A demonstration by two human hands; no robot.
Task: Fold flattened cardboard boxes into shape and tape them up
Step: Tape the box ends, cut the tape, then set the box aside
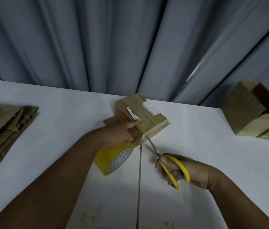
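Cardboard box (148,120), folded into shape and already banded with brown tape, stands near the middle of the white table (56,116), towards its far edge. A torn white label shows on its top face.

Left hand (122,131) grips the box at its near corner: thumb laid flat along the top, fingers curled against the side face. A yellow tape roll (114,156) sits directly beneath this hand, touching it. Whether the fingers also hold the roll cannot be told.

Right hand (188,172) holds yellow-handled scissors (165,160), fingers through the loops. The blades are parted, and the upper tip lies just beside the box's near bottom corner.

A stack of flattened cardboard boxes (3,124) lies at the table's left edge, well apart from the work. Several assembled boxes (246,116) are grouped at the right edge. A grey curtain (97,47) hangs behind the table.
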